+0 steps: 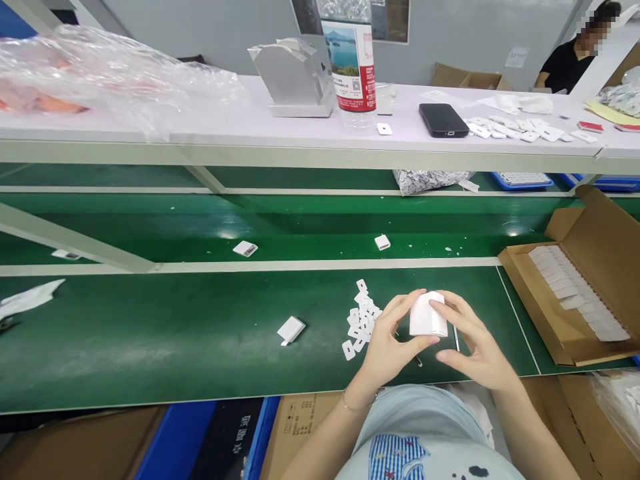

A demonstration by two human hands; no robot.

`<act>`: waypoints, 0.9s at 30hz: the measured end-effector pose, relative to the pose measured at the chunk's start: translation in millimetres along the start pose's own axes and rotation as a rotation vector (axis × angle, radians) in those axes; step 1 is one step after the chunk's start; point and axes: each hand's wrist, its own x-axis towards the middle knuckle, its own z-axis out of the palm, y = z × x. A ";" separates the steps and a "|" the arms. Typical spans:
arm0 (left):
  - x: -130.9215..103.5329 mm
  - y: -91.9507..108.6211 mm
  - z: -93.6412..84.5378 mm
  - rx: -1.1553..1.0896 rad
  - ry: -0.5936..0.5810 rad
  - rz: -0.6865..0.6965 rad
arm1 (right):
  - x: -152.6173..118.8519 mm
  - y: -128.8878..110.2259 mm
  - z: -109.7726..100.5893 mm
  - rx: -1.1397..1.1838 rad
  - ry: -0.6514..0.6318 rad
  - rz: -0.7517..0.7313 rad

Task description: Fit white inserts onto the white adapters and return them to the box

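Plainly white, the tapered piece (pixel 427 317) sits between hands (pixel 393 340) (pixel 477 348), left gripping, right spread but touching.

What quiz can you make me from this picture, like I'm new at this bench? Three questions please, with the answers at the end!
1. Pick one. What does the left hand hold?
a) a drink bottle
b) a white rounded piece
c) a sheet of crinkly plastic

2. True or false: the black phone lies on the upper shelf.

3. Fill the gap: the open cardboard box, with a row of white pieces inside, is toward the ____ side of the picture.

Key: 1. b; 2. true; 3. right
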 end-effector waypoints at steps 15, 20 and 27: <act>-2.2 -0.4 16.6 -0.221 0.145 0.131 | 6.7 -4.9 8.8 -0.108 0.186 -0.208; -0.5 -2.7 24.1 -0.326 0.157 0.051 | 8.8 -4.8 17.3 -0.167 0.311 -0.185; 4.1 -3.0 24.1 -0.329 0.115 -0.055 | 6.6 2.9 10.3 -0.131 0.280 -0.105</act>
